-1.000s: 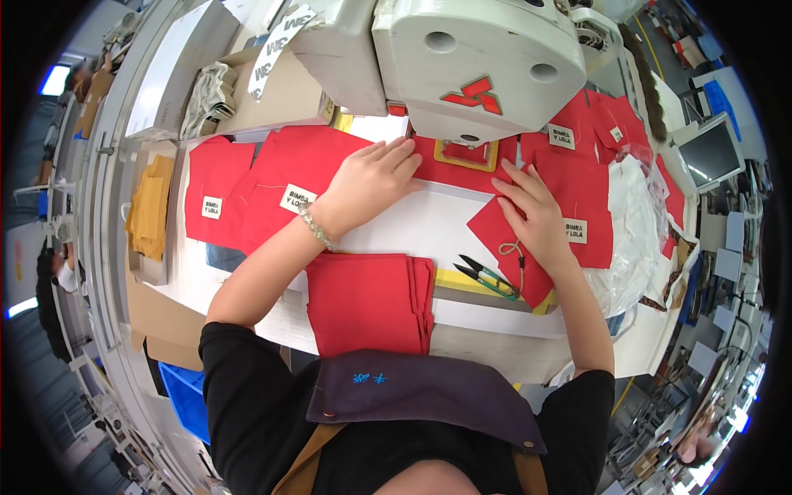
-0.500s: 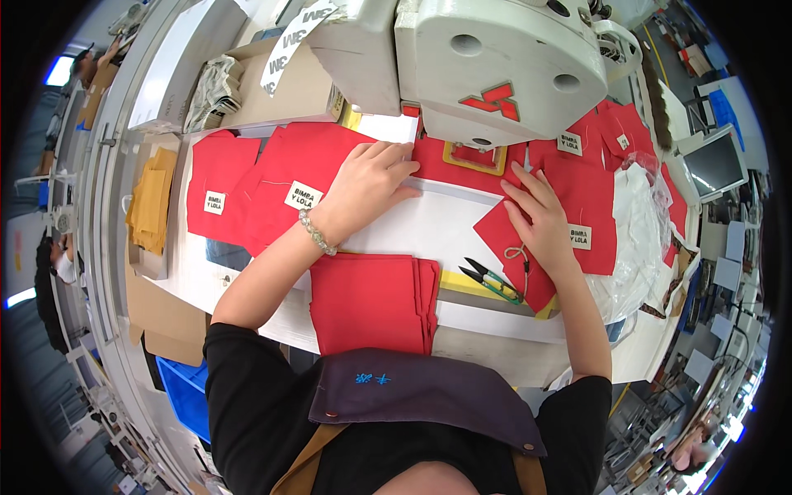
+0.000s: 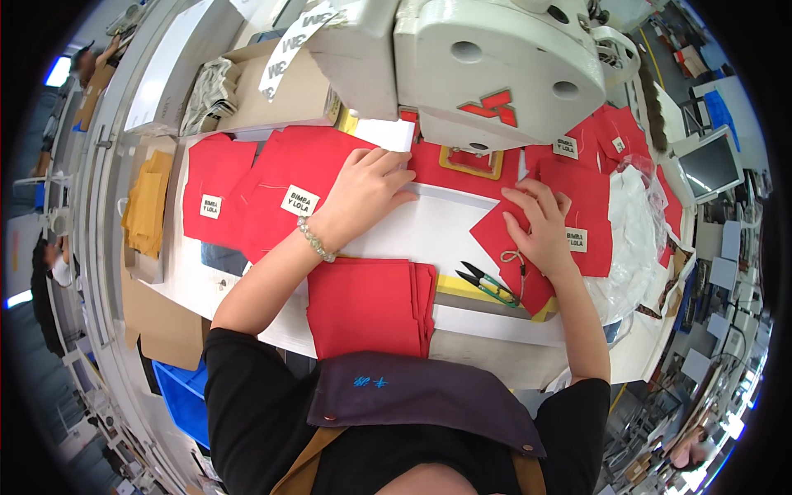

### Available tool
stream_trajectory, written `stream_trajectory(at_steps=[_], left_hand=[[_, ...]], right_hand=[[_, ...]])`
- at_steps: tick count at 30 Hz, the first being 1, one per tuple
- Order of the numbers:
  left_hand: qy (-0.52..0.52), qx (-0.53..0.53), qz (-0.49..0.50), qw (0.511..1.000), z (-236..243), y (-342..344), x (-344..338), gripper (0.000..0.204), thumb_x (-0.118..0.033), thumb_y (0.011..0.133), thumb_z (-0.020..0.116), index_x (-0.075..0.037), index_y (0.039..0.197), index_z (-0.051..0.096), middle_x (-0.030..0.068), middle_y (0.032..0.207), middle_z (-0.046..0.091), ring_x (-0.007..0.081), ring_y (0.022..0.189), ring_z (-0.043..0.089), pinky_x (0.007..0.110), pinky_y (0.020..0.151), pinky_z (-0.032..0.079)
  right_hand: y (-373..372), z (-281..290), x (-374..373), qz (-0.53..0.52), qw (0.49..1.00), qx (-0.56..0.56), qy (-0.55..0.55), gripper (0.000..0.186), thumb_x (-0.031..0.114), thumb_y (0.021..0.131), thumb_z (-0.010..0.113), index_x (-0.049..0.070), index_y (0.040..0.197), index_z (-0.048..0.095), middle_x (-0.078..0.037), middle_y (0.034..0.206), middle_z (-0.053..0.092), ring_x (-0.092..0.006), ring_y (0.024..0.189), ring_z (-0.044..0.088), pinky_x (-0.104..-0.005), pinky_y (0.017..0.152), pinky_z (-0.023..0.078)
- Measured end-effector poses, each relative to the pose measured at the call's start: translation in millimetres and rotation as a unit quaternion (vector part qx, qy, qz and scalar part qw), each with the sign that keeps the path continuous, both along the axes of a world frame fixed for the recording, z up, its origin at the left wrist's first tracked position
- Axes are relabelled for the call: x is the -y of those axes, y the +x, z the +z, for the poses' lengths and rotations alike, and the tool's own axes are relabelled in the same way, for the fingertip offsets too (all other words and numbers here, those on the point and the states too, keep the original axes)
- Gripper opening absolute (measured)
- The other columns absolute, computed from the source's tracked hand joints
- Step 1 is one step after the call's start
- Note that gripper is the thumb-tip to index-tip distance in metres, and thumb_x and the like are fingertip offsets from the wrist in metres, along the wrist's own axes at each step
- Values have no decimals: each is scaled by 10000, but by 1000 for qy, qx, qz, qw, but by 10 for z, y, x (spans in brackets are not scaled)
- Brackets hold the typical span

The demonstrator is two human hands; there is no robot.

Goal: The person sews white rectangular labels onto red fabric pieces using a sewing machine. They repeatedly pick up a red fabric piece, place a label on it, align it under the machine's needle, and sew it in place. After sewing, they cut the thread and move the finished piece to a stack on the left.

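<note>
Beneath the head of a large white sewing machine [image 3: 495,74] lies a red fabric piece [image 3: 429,165], under a yellow-edged clamp frame [image 3: 472,162]. My left hand [image 3: 371,188] is open, palm down, its fingertips at the left end of that piece. Under its wrist and to the left is a red piece with a white label [image 3: 299,200]. My right hand [image 3: 540,227] is open with bent fingers, resting on red fabric [image 3: 493,235] right of the clamp; nothing shows in its grip. Green-handled thread snips [image 3: 487,285] lie beside it, with a looped cord [image 3: 513,257] near its palm.
A stack of red fabric pieces [image 3: 363,309] lies at the front edge. Labelled red pieces [image 3: 577,198] and clear plastic wrap [image 3: 627,247] cover the right side. On the left stand a box with yellow-orange pieces [image 3: 148,206], cardboard boxes [image 3: 272,91] and a blue crate [image 3: 181,400].
My right hand's fingers have bent more and drawn slightly back from the clamp. My left hand stays almost in place. The whole view has shifted a little.
</note>
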State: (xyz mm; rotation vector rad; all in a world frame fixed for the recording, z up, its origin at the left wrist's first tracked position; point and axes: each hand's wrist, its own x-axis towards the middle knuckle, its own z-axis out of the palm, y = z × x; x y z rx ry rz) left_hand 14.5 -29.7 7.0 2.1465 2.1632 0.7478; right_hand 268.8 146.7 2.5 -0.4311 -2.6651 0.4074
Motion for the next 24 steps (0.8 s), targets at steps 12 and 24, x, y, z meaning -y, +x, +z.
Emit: stream_trajectory(at_steps=[12,24], left_hand=[[-2,-4,0,1000,1,1,1,263,-192,783,750,-54,1002,704,66,1166,640,236,998,594,378,912,443],[-2,-3,-3,1000,8,0,-3,275,-175,773,752,-53,1016,709,69,1170,640,236,994,592,379,915,440]], right_hand=[[117,55,-17,-19,999,-2,47,241,177,804,708,108,1017,618,-38,989,591,-209,908,570,-388,862,341],[185,-76,-158,3,996,-18,84,193,165,763,730,90,728,555,-37,877,545,-217,866,535,-395,857,330]])
